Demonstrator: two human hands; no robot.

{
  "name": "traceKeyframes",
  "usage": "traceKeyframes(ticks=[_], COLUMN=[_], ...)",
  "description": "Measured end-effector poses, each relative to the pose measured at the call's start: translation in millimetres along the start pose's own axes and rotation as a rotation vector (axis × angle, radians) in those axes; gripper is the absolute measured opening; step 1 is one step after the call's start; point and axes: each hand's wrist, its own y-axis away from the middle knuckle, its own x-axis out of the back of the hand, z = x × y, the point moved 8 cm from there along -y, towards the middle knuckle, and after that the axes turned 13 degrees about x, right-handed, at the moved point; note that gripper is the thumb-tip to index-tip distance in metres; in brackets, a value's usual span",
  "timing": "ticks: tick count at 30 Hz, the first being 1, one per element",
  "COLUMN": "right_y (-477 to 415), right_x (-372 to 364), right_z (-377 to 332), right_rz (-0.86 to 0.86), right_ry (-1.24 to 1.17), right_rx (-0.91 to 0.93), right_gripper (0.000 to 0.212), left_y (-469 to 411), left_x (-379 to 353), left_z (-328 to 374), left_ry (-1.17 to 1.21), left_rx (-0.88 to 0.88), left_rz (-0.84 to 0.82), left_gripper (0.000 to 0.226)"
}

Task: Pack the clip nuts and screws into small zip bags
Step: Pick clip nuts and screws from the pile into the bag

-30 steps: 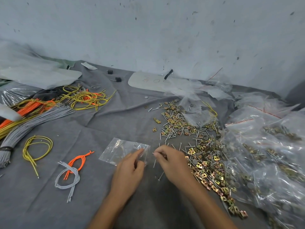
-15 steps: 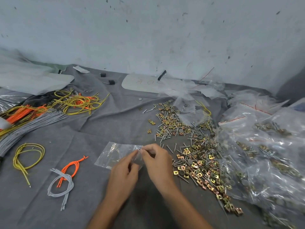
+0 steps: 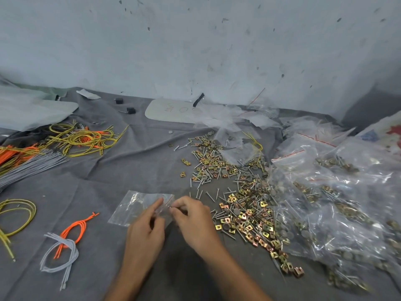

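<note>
A small clear zip bag [image 3: 132, 206] lies flat on the grey cloth in front of me. My left hand [image 3: 145, 231] pinches the bag's right edge, at its mouth. My right hand [image 3: 192, 218] is closed on several thin silver screws, with their tips poking out at the bag's opening. To the right spreads a loose pile of brass clip nuts and screws [image 3: 243, 211], and a smaller heap [image 3: 208, 164] lies farther back.
Filled zip bags [image 3: 338, 200] are heaped at the right. Empty bags [image 3: 230, 120] and a white board [image 3: 169, 109] lie near the wall. Yellow, orange and grey cable bundles [image 3: 71, 137] cover the left; a small orange and grey bundle [image 3: 65, 244] lies near my left arm.
My right hand has moved left from the pile to the bag's mouth with the screws. My left hand stays pinched on the bag's edge.
</note>
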Motion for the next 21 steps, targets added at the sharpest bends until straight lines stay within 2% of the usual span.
traceKeyframes(ticks=[7,13,21], right_y=[-0.5,-9.5,-8.0], right_x=[1.9,-9.8,1.7], right_z=[-8.3,-25.0,-16.6], right_rz=[-0.082,-0.204,-0.092], right_ry=[0.064,0.285,0.143], right_rx=[0.054,0.18,0.162], right_gripper=[0.015,0.02,0.013], left_y=[-0.4,-0.9,-0.3], left_x=[-3.5,-1.1,-2.3], left_z=[-1.1,-0.7,3.2], left_ry=[0.022,0.005,0.007], left_rx=[-0.015,-0.014,-0.047], left_rz=[-0.01,0.014,0.012], left_gripper=[0.047,0.048,0.046])
